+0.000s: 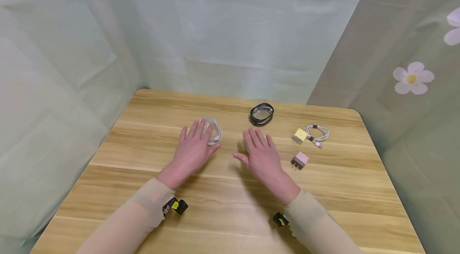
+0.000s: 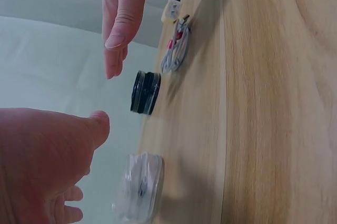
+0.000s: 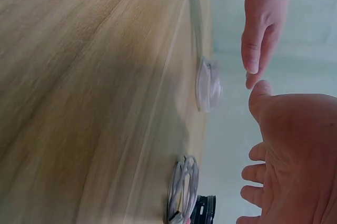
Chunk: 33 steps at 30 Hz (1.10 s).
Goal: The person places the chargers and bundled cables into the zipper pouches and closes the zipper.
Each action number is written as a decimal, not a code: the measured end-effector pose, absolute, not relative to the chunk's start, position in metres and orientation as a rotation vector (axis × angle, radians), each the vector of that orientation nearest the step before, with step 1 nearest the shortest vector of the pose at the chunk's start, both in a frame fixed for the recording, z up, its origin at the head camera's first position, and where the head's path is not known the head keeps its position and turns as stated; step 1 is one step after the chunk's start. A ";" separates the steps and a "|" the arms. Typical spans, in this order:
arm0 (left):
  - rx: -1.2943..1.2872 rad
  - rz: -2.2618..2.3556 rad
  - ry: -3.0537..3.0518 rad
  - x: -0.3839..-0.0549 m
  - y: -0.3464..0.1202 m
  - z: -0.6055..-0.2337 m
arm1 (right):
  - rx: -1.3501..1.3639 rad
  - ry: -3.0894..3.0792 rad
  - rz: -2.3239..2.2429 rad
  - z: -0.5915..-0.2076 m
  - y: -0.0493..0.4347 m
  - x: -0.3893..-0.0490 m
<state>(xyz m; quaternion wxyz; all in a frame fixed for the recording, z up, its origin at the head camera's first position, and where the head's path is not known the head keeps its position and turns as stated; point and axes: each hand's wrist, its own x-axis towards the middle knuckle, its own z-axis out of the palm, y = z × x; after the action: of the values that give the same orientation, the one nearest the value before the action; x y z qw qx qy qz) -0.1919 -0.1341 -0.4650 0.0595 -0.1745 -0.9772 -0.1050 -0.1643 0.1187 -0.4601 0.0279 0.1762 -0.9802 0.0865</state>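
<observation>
Two sets of fingers extend, nearly straight and holding nothing: the left hand [image 1: 192, 151] and the right hand [image 1: 265, 160], both raised above the wood-grained tabletop [image 1: 223, 206]. Just under the left fingertips is a coiled white cable in clear plastic wrapping [image 1: 217, 136], partly covered from the head view; the wrapping probably keeps its loops together. Below the right hand lies a looped grey cable [image 2: 176, 56] with a red tie [image 2: 179, 36], almost wholly hidden from above; the tie seems to serve the same end. Beyond the right fingertips sits a black ring-shaped coil [image 1: 256, 122], its binding unclear. Farther right, a yellow block-shaped plug adapter [image 1: 300, 134] is just beside a round-wound white cable [image 1: 325, 131], whose black straps [image 1: 315, 126] likely stop it springing open. Nearer the person, a pink-and-dark plug adapter [image 1: 300, 159] lies apart, its metal prongs exposed.
</observation>
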 end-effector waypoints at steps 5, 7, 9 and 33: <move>-0.513 -0.313 -2.961 -0.197 -0.138 -0.467 | 0.579 -3.029 0.228 -0.466 0.110 -0.170; -0.502 -0.305 -2.961 -0.200 -0.141 -0.468 | 0.598 -3.032 0.207 -0.468 0.107 -0.172; -0.486 -0.303 -2.966 -0.202 -0.143 -0.467 | 0.612 -3.033 0.211 -0.469 0.103 -0.174; -0.386 -0.331 -3.075 -0.222 -0.151 -0.479 | 0.706 -3.132 0.230 -0.486 0.081 -0.191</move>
<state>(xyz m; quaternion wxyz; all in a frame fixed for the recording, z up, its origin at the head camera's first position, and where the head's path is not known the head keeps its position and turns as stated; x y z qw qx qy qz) -0.2217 -0.1505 -0.4788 0.0124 -0.1239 -0.9865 -0.1061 -0.1908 0.0813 -0.4860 -0.0388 0.2192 -0.9723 0.0715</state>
